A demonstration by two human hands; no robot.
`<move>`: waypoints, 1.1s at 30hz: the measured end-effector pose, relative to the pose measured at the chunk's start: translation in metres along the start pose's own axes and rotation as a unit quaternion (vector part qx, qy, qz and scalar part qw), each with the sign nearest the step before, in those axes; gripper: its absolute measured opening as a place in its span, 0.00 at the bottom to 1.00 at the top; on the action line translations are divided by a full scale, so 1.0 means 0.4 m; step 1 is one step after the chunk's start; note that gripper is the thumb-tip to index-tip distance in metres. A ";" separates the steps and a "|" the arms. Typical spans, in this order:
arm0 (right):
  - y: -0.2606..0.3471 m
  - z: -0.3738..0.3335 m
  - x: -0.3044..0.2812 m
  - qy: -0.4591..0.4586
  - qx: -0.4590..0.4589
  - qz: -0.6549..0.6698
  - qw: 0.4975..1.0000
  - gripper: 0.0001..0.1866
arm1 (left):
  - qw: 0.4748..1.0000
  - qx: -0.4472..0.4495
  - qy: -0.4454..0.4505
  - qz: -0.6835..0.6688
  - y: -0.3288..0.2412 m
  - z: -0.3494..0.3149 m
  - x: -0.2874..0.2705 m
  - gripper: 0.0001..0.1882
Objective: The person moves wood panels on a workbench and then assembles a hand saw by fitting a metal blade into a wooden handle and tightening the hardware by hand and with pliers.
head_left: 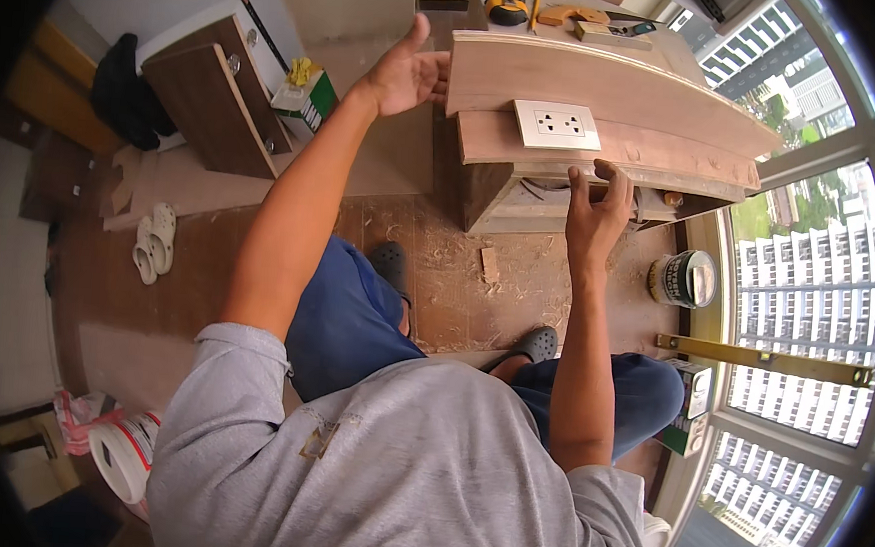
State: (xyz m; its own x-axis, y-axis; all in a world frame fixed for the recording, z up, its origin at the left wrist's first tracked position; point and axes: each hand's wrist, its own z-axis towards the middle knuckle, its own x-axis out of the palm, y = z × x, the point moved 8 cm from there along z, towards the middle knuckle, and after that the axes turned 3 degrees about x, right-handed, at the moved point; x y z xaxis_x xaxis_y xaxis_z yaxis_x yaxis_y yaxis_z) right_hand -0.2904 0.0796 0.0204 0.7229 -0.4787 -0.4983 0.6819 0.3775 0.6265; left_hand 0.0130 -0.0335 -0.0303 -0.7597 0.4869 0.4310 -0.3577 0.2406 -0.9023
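Grey shirt [415, 473] and blue trousers [355, 319] lie closest under the camera, and both forearms reach up from them to the work. At the near edge of the board [605, 148] the right hand [597, 208] is half curled, its fingertips hooked on the underside just below the socket plate [557, 125], thumb beside them; it closes on nothing loose, only presses against the wood. Spread flat, thumb lifted, the left hand [408, 71] has its fingers against the left end of the upper panel [590, 77], bracing it rather than gripping. Both pale boards sit atop a small cabinet [507, 203] close against the window [817, 297], their long axis running left to right and dipping toward the window at the right end; the white socket plate lies face up on the lower board, left of its middle, long side along the board. As I judge it, fitting is well on: the plate sits seated in its cutout and the boards are placed, while the hands seem to be checking or nudging alignment, so fastening looks left to do. Outward, shavings [458, 265] cover the floor before the cabinet, a tin [685, 279] stands by the window, a yellow level [763, 361] rests along the sill, and tools [563, 16] lie on the far edge of the top.
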 end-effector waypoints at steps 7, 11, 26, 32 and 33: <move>-0.018 -0.016 -0.049 -0.007 0.050 0.082 0.995 0.13 | 0.998 0.020 -0.053 0.015 -0.044 -0.103 -0.011 0.56; -0.033 -0.014 -0.113 -0.032 0.067 0.098 0.992 0.11 | 0.989 0.043 -0.120 0.074 -0.110 -0.183 -0.009 0.53; -0.311 -0.358 0.115 0.578 0.170 -0.041 0.797 0.24 | 0.708 -0.505 -0.159 0.468 0.252 -0.556 -0.193 0.36; -0.322 -0.281 0.014 0.407 0.162 -0.051 0.897 0.19 | 0.726 -0.418 -0.291 0.462 0.213 -0.557 -0.214 0.29; -0.322 -0.281 -0.004 0.407 0.166 -0.051 0.897 0.18 | 0.722 -0.420 -0.290 0.467 0.216 -0.553 -0.206 0.29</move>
State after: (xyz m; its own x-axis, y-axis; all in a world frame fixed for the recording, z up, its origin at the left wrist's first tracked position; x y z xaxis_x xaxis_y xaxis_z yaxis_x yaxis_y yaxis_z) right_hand -0.3668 0.1208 -0.1271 0.5930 0.2902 -0.7511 0.7757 0.0442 0.6295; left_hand 0.1649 0.1328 -0.1418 -0.6423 0.3922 -0.6585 0.7292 0.5772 -0.3676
